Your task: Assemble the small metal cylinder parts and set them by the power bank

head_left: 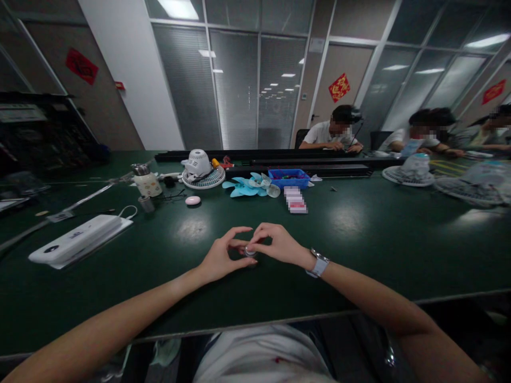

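Silvery round piece (250, 250) sits at right fingertips (248, 248).

There are one left hand (217, 259), one right hand (283, 246), one small round metallic piece (249, 251), one wristwatch (319, 263), one blue tray (289, 183), three fan grilles (213, 181), three red paper decorations (339, 88), and at least three people (323, 134).

Watch (318, 263): our silvery case and pale strap sit just behind our right hand (275, 243).
Shirt (255, 354): we wear whitish-grey, with a small red mark (277, 360).
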`<state>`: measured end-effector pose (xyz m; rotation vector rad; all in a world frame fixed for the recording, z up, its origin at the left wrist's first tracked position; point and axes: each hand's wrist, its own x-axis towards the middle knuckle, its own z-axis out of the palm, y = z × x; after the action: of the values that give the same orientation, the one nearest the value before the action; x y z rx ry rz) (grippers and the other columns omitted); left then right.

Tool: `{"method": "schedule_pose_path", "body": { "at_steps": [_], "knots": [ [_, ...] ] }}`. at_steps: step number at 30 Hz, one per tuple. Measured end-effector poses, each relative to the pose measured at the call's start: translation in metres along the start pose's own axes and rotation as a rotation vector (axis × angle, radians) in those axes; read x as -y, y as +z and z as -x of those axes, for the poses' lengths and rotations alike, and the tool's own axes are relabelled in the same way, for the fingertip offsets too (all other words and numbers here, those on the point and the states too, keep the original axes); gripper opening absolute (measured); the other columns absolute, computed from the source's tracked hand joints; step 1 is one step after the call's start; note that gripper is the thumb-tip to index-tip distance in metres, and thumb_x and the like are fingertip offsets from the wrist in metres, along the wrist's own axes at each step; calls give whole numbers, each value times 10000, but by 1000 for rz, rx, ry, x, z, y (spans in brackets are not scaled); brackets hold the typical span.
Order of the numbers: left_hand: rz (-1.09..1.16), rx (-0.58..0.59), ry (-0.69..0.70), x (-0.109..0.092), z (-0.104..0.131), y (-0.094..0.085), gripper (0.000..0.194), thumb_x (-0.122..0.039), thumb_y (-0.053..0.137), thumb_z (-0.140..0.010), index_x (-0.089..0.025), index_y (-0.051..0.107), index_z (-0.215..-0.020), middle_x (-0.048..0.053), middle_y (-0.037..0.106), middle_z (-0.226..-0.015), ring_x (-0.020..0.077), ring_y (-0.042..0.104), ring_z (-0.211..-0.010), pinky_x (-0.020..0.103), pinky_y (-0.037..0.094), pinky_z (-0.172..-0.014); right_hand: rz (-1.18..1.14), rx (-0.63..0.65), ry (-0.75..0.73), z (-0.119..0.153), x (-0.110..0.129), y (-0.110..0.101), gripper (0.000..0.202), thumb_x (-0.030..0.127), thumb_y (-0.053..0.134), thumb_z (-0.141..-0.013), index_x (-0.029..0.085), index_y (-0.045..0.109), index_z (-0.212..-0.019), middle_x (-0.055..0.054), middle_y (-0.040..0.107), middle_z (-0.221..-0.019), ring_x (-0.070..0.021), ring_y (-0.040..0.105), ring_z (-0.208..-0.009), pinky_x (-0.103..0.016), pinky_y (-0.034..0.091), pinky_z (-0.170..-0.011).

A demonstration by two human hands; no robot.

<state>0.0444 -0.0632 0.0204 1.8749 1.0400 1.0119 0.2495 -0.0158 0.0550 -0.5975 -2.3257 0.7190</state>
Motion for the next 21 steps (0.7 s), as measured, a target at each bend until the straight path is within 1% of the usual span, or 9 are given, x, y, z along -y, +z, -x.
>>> {"method": "schedule_pose_path", "body": {
  "at_steps": [4,7,9,10,12,14,17,19,21],
  "knots": [
    [-51,-23,17,0,-1,2,685,-344,765,-725,-197,415,-1295,85,719,-1017,223,687,-911,379,508,-883,3,-50,-46,-2,2,1,132,293,655,-857,191,737,-839,-32,631,-876,-133,601,-804,-262,451,-738],
    [-78,-44,43,-2,-2,3,663,-358,755,-731,-202,425,-1285,74,716,-1022,214,686,-910,369,519,-875,-49,-195,-18,-4,0,0,125,270,631,-873,178,713,-854,-34,649,-865,-143,603,-827,-267,459,-744],
    [-125,-66,63,-1,-3,2,647,-367,737,-747,-207,425,-1292,70,709,-1042,208,682,-919,364,522,-879,-69,-295,31,-5,-5,-2,133,280,622,-878,172,701,-873,-32,657,-853,-144,599,-817,-267,458,-729],
    [-161,-84,67,-1,-4,0,638,-374,725,-757,-210,427,-1297,70,706,-1051,207,681,-922,362,524,-875,-69,-314,60,-5,-9,-2,140,287,621,-878,169,698,-879,-31,657,-846,-141,595,-799,-264,455,-712],
    [-247,-134,67,3,-8,-7,618,-392,695,-778,-213,432,-1308,68,700,-1056,210,677,-929,363,526,-868,-49,-267,106,-3,-19,-2,148,292,628,-874,165,703,-889,-29,653,-839,-132,581,-762,-254,446,-679],
    [-335,-207,58,10,-14,-21,590,-406,665,-797,-213,445,-1309,65,698,-1044,214,672,-942,365,521,-875,-1,-132,117,-1,-30,1,154,299,643,-863,167,715,-893,-27,639,-835,-123,565,-733,-248,435,-658],
    [-488,-354,-2,25,-22,-52,534,-414,633,-808,-207,496,-1280,75,687,-1043,229,661,-960,362,511,-865,76,63,84,3,-42,8,181,342,655,-853,181,729,-892,-25,616,-838,-118,553,-727,-244,427,-651],
    [-601,-463,-82,37,-25,-77,480,-399,620,-807,-198,547,-1237,88,679,-1051,242,659,-941,361,506,-834,100,117,82,4,-46,12,207,371,642,-859,191,728,-911,-31,612,-867,-122,558,-749,-245,432,-654],
    [-701,-571,-190,49,-25,-104,434,-374,605,-807,-189,592,-1199,108,672,-1053,260,650,-923,387,488,-819,110,117,101,5,-46,13,222,377,619,-874,194,718,-951,-40,608,-911,-128,564,-775,-249,440,-659]
  ]
}}
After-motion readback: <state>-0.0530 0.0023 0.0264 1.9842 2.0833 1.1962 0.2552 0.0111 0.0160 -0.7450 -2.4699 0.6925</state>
